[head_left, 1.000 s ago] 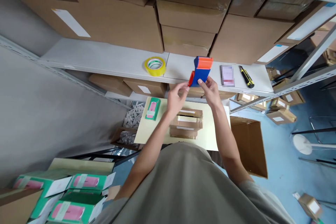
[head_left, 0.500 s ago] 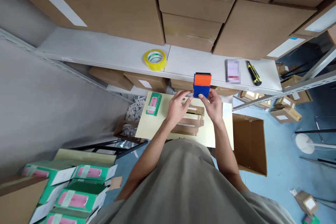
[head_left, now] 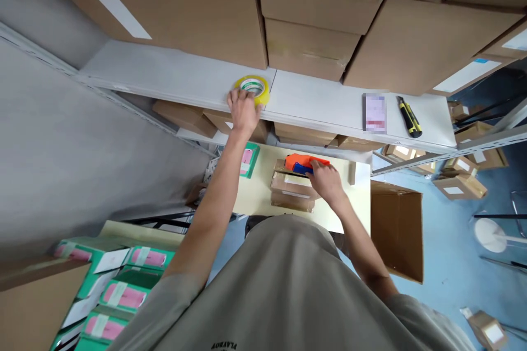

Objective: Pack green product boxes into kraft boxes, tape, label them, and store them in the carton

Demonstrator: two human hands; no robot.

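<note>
My left hand (head_left: 244, 111) reaches up to the shelf, its fingers curled over the near left rim of a yellow roll of packing tape (head_left: 264, 90). The roll lies flat on the shelf board. Lower down, over the table, my right hand (head_left: 326, 178) grips an orange and blue tape dispenser (head_left: 297, 162) tilted on its side. Part of the dispenser is hidden behind my fingers. Just beneath it, several flat brown cartons (head_left: 292, 193) lie in a row on the pale yellow table (head_left: 349, 214).
On the white shelf (head_left: 173, 74) lie a small label-covered packet (head_left: 374, 113) and a yellow-black utility knife (head_left: 410, 117). A green and pink box (head_left: 249, 160) is at the table's left. Stacked green boxes (head_left: 123, 294) stand lower left; an open carton (head_left: 397, 230) stands right.
My left hand has left the dispenser and moved up and left to the tape roll. My right hand has lowered the dispenser toward the cartons and turned it sideways. The view has shifted slightly.
</note>
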